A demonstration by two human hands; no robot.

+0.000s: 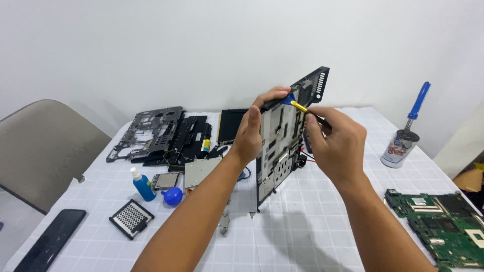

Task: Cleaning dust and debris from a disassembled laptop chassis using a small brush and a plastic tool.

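My left hand (250, 132) grips the top edge of a black laptop base frame (280, 143), which stands on its lower edge on the white tablecloth (302, 221). A blue plastic piece shows at the fingertips of that hand. My right hand (335, 143) holds a thin tool with a yellow tip (299, 106) against the upper part of the frame. Red and black wires hang behind the frame.
A green motherboard (443, 226) lies at the right edge. At the back right stands a can holding a blue-handled tool (403, 143). To the left lie black laptop parts (161, 133), a blue bottle (142, 185), a blue bulb blower (173, 196), a perforated cover (131, 218), a dark slab (50, 241) and a chair (45, 146).
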